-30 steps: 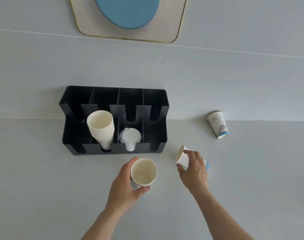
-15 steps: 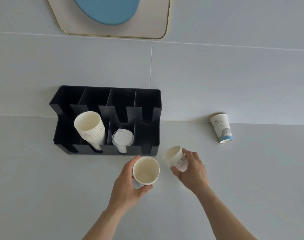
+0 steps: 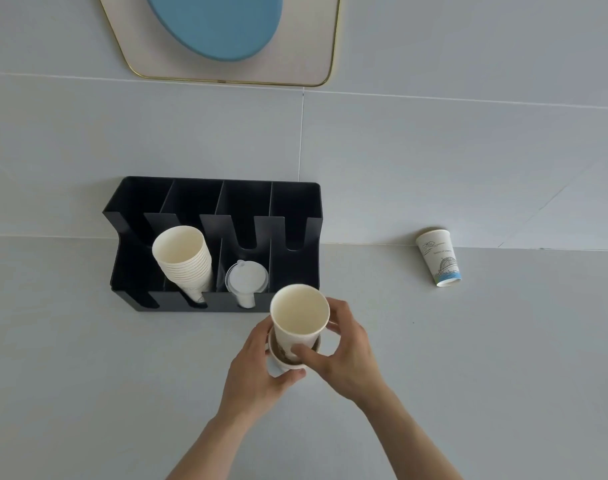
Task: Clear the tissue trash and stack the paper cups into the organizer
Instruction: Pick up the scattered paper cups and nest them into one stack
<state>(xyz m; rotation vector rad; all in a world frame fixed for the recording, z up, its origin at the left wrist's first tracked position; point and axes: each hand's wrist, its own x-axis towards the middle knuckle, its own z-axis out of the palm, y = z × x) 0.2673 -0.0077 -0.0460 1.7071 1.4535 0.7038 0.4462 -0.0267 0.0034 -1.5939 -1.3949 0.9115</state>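
My right hand (image 3: pixel 347 358) grips a white paper cup (image 3: pixel 299 315) whose base sits partway inside a second paper cup (image 3: pixel 283 362) held from the left by my left hand (image 3: pixel 257 372). Both cups are just in front of the black organizer (image 3: pixel 295 199), at its right end. A stack of paper cups (image 3: pixel 183 258) leans in the organizer's second front slot. Clear plastic lids (image 3: pixel 246 277) fill the third slot. Another printed paper cup (image 3: pixel 439 256) stands upside down alone by the wall at the right. No tissue is visible.
The pale counter (image 3: pixel 88 375) meets a tiled wall (image 3: pixel 434 161) right behind the organizer. A gold-framed panel with a blue oval (image 3: pixel 219 26) hangs on the wall above.
My right hand lifted its cup, carried it left and set its base into the cup in my left hand. The view shifted slightly.
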